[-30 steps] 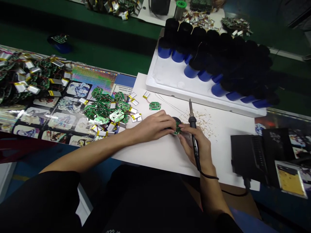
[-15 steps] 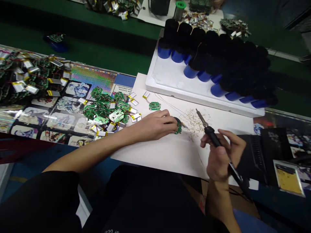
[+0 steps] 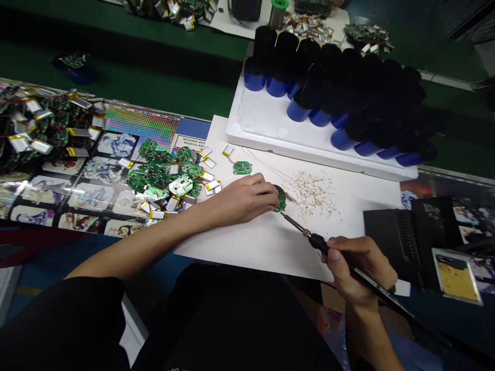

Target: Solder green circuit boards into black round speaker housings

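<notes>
My left hand [image 3: 243, 198] is closed on a small round green circuit board [image 3: 281, 201] seated on a black round part, and holds it on the white sheet [image 3: 251, 242]. My right hand [image 3: 358, 270] grips a black soldering iron [image 3: 317, 241] like a pen. Its metal tip points up and left and reaches the lower edge of the green board. The iron's cable trails off to the right behind my wrist.
A heap of green circuit boards with small silver batteries [image 3: 166, 178] lies left of my left hand. One loose board [image 3: 242, 168] lies just beyond it. Solder scraps [image 3: 313, 190] litter the sheet. A white foam tray [image 3: 266, 129] holds several blue-and-black cylinders. A black box [image 3: 402, 239] stands at right.
My right hand pulled the soldering iron away from the board to the right, turned it over, and now brings its tip back to the board from below right. The left hand stayed on the board.
</notes>
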Demonstrator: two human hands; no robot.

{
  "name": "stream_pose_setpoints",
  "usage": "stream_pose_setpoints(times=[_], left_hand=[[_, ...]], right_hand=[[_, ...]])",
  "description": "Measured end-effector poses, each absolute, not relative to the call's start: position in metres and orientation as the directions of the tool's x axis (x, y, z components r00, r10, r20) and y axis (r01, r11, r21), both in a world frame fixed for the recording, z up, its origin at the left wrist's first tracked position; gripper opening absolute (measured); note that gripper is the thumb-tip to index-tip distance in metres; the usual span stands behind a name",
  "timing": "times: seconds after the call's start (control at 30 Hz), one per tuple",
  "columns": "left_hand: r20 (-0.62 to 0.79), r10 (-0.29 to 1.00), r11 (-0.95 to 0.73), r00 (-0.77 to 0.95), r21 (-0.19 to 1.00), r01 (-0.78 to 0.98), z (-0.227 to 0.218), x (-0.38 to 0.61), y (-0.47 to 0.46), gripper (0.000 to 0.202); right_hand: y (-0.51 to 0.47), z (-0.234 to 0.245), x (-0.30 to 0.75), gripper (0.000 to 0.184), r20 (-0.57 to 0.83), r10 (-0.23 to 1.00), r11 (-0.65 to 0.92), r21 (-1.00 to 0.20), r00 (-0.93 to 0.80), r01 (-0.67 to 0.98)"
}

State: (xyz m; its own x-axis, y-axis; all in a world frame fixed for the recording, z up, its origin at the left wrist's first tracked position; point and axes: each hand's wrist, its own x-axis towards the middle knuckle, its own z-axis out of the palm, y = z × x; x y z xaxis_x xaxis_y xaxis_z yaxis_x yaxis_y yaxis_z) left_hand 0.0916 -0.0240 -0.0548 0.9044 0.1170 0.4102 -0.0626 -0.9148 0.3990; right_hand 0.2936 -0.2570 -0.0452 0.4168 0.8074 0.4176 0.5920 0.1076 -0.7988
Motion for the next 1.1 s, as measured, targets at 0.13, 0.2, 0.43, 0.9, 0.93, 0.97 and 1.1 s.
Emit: stream_pose_setpoints(times=[0.13,0.2,0.43,0.9,0.93,0.97,1.1], left_hand=[[0.371,0.134,-0.908,0.919,0.418,-0.036,-0.056,0.092,-0.024,0.027],[0.369,0.136,-0.908,0.919,0.418,-0.034,-0.056,0.092,-0.024,0.027],[0.384,0.136,-0.917,0.913,0.398,-0.031,-0.055,0.092,-0.026,0.027],[0.375,0.114,-0.947,0.92,0.322,-0.014,-0.053,0.093,-0.028,0.024],[0.379,0.113,-0.946,0.918,0.322,-0.017,-0.053,0.093,-0.028,0.023],[0.384,0.111,-0.946,0.916,0.322,-0.02,-0.053,0.093,-0.028,0.023],[0.38,0.111,-0.95,0.918,0.313,-0.015,-0.053,0.094,-0.029,0.021]], right_hand=[[-0.246,-0.039,0.289,0.007,0.422,0.821,0.122,-0.788,0.385,0.603],[-0.243,-0.038,0.288,0.006,0.433,0.816,0.129,-0.783,0.384,0.609],[-0.245,-0.04,0.288,0.004,0.425,0.824,0.087,-0.748,0.374,0.657],[-0.242,-0.033,0.292,0.011,0.522,0.834,0.207,-0.598,0.18,0.774],[-0.241,-0.033,0.292,0.011,0.532,0.83,0.223,-0.588,0.164,0.777],[-0.24,-0.032,0.293,0.012,0.535,0.831,0.234,-0.585,0.153,0.777],[-0.237,-0.03,0.295,0.015,0.525,0.843,0.258,-0.583,0.115,0.77]])
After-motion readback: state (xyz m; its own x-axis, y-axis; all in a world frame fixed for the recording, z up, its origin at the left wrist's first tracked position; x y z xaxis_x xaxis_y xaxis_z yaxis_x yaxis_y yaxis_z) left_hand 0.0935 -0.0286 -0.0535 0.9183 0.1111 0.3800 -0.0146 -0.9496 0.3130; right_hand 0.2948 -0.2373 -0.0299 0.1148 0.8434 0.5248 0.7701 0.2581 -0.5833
